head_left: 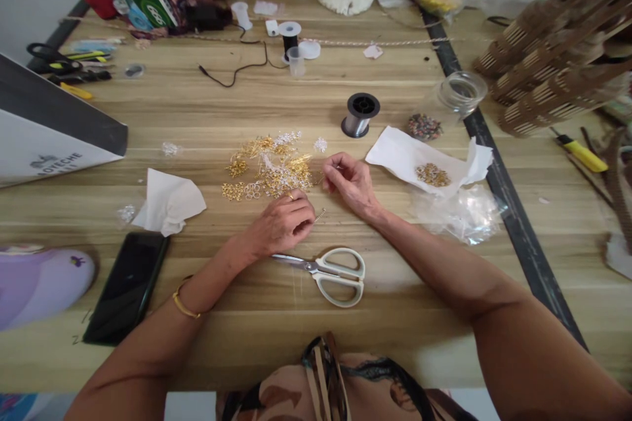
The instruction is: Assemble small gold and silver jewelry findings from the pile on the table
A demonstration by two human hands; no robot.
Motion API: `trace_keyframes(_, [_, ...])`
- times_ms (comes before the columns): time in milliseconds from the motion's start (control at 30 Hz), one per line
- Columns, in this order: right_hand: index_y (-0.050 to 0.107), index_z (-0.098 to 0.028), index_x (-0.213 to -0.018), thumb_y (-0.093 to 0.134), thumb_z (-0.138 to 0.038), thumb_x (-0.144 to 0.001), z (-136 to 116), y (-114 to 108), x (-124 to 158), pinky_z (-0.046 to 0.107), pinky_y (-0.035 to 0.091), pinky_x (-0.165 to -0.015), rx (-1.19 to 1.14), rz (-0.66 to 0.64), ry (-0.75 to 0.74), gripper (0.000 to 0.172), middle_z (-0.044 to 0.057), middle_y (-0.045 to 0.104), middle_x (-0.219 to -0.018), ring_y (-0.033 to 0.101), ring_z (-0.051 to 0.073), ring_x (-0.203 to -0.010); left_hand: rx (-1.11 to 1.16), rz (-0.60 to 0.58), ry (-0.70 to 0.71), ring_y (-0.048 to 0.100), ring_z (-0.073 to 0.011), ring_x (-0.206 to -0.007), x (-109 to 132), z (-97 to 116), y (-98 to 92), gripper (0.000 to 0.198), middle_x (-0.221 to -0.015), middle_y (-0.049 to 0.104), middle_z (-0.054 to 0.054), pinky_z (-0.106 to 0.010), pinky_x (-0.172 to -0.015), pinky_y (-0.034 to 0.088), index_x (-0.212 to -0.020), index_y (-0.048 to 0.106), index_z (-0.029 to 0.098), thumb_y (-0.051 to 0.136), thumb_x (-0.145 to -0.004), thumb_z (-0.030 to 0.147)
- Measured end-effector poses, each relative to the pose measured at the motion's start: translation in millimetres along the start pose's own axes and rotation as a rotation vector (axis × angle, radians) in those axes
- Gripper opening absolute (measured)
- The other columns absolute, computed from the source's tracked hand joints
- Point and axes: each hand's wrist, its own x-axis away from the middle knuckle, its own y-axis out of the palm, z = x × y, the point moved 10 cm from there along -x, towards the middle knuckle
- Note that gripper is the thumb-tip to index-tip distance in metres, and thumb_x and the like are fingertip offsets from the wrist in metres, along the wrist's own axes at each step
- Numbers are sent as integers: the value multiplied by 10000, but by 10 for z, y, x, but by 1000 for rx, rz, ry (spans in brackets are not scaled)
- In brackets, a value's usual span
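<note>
My left hand (282, 225) is closed, with a short beaded strand (320, 215) sticking out past its fingertips. My right hand (349, 183) is in a pinch a little farther up and to the right; what sits between its fingertips is too small to make out. Just beyond both hands lies a loose pile of gold and silver beads (284, 174), with small rings (253, 191) at its near edge. White-handled scissors (340, 271) rest on the table close below my left hand, blades pointing left.
A spool of fine wire (356, 120) stands beyond my right hand. White paper (395, 151) with gold pieces, clear plastic bags (467, 214) and a tipped glass jar (461, 95) lie to the right. Leftward are crumpled tissue (170, 200), a phone (127, 286) and a box (54, 125).
</note>
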Motion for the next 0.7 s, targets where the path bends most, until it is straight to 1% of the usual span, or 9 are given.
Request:
trace_keyframes(100, [526, -186, -814, 601, -465, -836, 21, -3, 1, 245, 441, -490, -9, 4, 17, 290, -35, 567, -546, 499, 91, -475, 83, 27, -45, 545, -161, -798, 9, -69, -48, 143, -721, 614, -38, -287, -740, 466, -738, 574, 161, 507, -855, 113])
trace_keyframes(167, [522, -190, -813, 597, -475, -838, 28, 0, 2, 246, 442, -491, -2, 2, 26, 296, -38, 560, -534, 500, 91, -471, 120, 41, -65, 553, -150, -769, 26, -118, -66, 130, -719, 614, -33, -287, -739, 471, -742, 574, 163, 517, -854, 128])
trace_keyframes(233, [520, -192, -813, 597, -476, -839, 33, -6, 1, 240, 412, -464, 9, 7, 31, 296, -47, 528, -524, 476, 86, -453, 143, 51, -80, 563, -144, -761, 44, -164, -79, 111, -732, 622, -28, -296, -764, 474, -758, 581, 165, 531, -855, 146])
trace_keyframes(333, [525, -190, -802, 604, -465, -835, 32, -39, -6, 229, 326, -410, 24, 34, 18, 289, -48, 482, -569, 405, 66, -428, 160, 62, -97, 571, -137, -746, 57, -217, -100, 96, -742, 635, -26, -305, -782, 472, -770, 594, 165, 550, -855, 156])
trace_keyframes(400, [533, -185, -794, 608, -455, -830, 23, -63, -12, 223, 293, -409, 39, 49, -4, 283, -37, 476, -618, 375, 60, -449, 161, 63, -96, 570, -133, -732, 57, -230, -111, 94, -737, 641, -25, -300, -771, 471, -771, 603, 163, 559, -854, 159])
trace_keyframes(533, [551, -167, -796, 601, -431, -830, 4, -76, -17, 213, 293, -459, 95, 48, -31, 272, -20, 490, -669, 370, 68, -528, 138, 58, -92, 568, -137, -728, 56, -241, -111, 60, -741, 652, -33, -282, -732, 470, -815, 628, 151, 584, -845, 177])
trace_keyframes(700, [566, -147, -793, 599, -404, -825, -39, -63, -12, 214, 313, -498, 120, 43, -39, 261, -12, 517, -698, 397, 74, -571, 66, 40, -64, 579, -148, -760, 60, -225, -85, 109, -782, 669, -52, -291, -771, 474, -904, 664, 134, 573, -852, 163])
